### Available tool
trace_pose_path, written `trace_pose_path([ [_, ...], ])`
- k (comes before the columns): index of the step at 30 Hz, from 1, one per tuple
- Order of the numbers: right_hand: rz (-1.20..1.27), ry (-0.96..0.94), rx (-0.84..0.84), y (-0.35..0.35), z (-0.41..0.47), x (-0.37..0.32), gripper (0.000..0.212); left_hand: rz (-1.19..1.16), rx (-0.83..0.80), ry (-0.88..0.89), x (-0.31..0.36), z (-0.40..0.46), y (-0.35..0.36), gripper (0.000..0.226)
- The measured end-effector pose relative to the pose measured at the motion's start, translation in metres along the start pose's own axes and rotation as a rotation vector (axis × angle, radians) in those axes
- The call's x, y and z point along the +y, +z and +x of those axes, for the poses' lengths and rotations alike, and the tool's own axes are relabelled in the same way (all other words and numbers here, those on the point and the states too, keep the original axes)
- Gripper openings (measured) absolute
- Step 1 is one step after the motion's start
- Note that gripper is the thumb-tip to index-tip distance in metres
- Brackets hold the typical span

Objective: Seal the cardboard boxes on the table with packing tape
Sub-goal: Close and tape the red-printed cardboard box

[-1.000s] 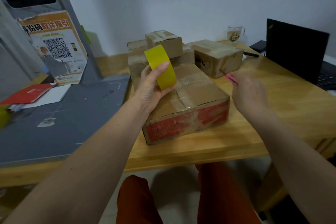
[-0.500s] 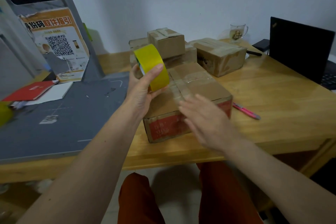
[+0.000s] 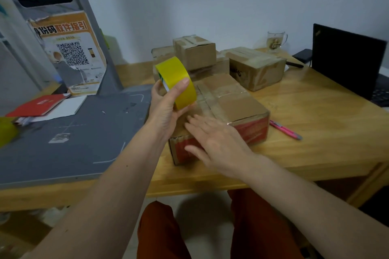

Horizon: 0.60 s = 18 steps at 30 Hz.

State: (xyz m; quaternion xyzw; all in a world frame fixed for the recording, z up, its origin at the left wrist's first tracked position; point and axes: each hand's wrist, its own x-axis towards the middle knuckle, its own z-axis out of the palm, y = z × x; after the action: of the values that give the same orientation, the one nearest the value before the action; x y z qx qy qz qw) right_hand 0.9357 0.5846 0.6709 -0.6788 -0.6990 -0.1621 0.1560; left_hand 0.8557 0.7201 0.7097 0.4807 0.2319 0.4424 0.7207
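A large cardboard box (image 3: pixel 231 101) with a red-printed front and clear tape across its flaps lies in front of me on the wooden table (image 3: pixel 315 122). My left hand (image 3: pixel 168 107) grips a yellow roll of packing tape (image 3: pixel 176 80) above the box's near left corner. My right hand (image 3: pixel 214 143) lies flat with spread fingers on the box's near top edge, just below the roll. Behind it stand three more boxes: a small one (image 3: pixel 194 51) stacked on another (image 3: pixel 212 67), and one to the right (image 3: pixel 256 67).
A pink utility knife (image 3: pixel 286 130) lies on the table right of the box. A black laptop (image 3: pixel 349 59) stands at the far right, a glass mug (image 3: pixel 275 41) behind the boxes. A grey mat (image 3: pixel 63 132), a red booklet (image 3: pixel 35 105) and a QR-code sign (image 3: pixel 71 54) fill the left.
My right hand set the pink knife down on the table, then moved left onto the big box's near edge. The left hand kept the tape roll, lowering it slightly.
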Motion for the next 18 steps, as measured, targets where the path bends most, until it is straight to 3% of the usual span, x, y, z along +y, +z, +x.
trace_pose_path([
  [3,0.078,0.021,0.011,0.0,0.003,-0.002,0.055,0.0,-0.004,-0.005,-0.001,0.002,0.001,0.094],
  [8,0.153,0.063,-0.096,-0.001,0.017,0.014,0.07,-0.01,0.002,-0.008,0.001,-0.003,0.001,0.096],
  [11,-0.084,0.205,-0.046,0.004,0.004,0.023,0.082,-0.02,-0.003,-0.009,0.004,-0.004,0.002,0.096],
  [13,-0.113,0.244,-0.05,0.007,0.005,0.023,0.08,-0.007,-0.014,-0.019,0.005,-0.005,0.004,0.096],
  [15,0.08,0.244,-0.066,0.002,0.006,0.025,0.074,0.001,-0.023,-0.028,0.007,-0.009,0.004,0.097],
  [18,0.771,0.389,0.022,-0.026,0.004,0.035,0.077,-0.04,-0.098,-0.031,0.011,-0.014,0.004,0.091],
])
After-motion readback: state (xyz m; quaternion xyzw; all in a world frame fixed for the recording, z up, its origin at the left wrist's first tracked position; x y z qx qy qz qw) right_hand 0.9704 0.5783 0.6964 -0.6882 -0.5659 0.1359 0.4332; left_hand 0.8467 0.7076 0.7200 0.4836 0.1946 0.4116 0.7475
